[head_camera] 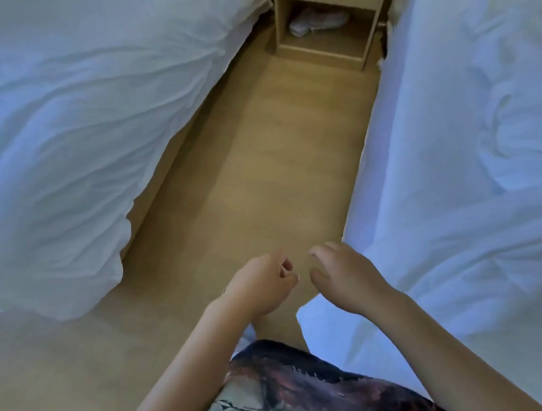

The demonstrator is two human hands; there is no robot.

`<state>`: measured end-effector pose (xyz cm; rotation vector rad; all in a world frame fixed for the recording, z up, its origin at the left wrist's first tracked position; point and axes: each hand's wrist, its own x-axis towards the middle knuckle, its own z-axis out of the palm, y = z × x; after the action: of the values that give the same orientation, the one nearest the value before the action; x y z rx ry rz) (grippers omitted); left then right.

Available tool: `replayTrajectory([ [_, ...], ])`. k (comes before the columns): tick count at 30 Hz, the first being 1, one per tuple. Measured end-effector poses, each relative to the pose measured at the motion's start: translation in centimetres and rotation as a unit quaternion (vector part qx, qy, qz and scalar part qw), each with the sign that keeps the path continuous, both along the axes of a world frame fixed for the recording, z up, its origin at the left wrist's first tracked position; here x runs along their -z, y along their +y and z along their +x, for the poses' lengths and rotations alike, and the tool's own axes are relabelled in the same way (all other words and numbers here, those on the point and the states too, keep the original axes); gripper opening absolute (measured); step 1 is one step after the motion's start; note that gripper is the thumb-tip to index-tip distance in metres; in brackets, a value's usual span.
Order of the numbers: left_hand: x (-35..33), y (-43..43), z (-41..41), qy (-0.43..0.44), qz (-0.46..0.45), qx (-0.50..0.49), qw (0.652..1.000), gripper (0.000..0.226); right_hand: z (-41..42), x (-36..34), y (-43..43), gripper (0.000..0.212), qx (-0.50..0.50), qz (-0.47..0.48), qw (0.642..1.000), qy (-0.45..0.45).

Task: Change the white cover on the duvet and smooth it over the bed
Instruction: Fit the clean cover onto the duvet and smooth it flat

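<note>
A white duvet (54, 155) lies rumpled on the bed at the left, its corner hanging down to the floor. A second bed on the right carries crumpled white bedding (480, 154) that drapes over its side. My left hand (265, 285) and my right hand (341, 275) hover close together over the aisle between the beds, fingers loosely curled and holding nothing. My right hand is just beside the hanging edge of the right bedding, not touching it.
A tan floor (243, 181) runs as a narrow aisle between the two beds. A light wooden nightstand (332, 12) stands at the far end, with pale shoes (316, 22) in its open shelf. My patterned clothing (301, 391) fills the bottom centre.
</note>
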<state>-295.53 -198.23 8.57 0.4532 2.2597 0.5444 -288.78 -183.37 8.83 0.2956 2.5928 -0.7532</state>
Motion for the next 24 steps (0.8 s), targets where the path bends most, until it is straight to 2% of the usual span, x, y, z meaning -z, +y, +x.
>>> replayTrajectory([
  [5, 0.4, 4.9, -13.6, 0.003, 0.009, 0.1, 0.995, 0.026, -11.5, 0.3, 3.2, 0.031, 0.09, 0.013, 0.995, 0.029],
  [12, 1.3, 15.2, -30.1, -0.026, -0.003, 0.204, 0.979, 0.023, -23.6, 0.0, 11.1, 0.027, 0.238, 0.002, 0.971, 0.001],
  [16, 2.9, 25.0, -37.1, -0.047, -0.007, 0.241, 0.969, 0.013, -29.3, 1.7, 19.4, 0.025, 0.283, 0.008, 0.959, -0.015],
  [20, 3.5, 36.9, -44.4, -0.031, -0.026, 0.281, 0.959, 0.025, -35.6, 3.0, 30.8, 0.03, 0.303, 0.009, 0.952, -0.036],
  [24, 1.7, 48.5, -51.9, 0.002, -0.018, 0.313, 0.95, 0.028, -42.4, 1.6, 42.3, 0.028, 0.324, 0.013, 0.945, -0.037],
])
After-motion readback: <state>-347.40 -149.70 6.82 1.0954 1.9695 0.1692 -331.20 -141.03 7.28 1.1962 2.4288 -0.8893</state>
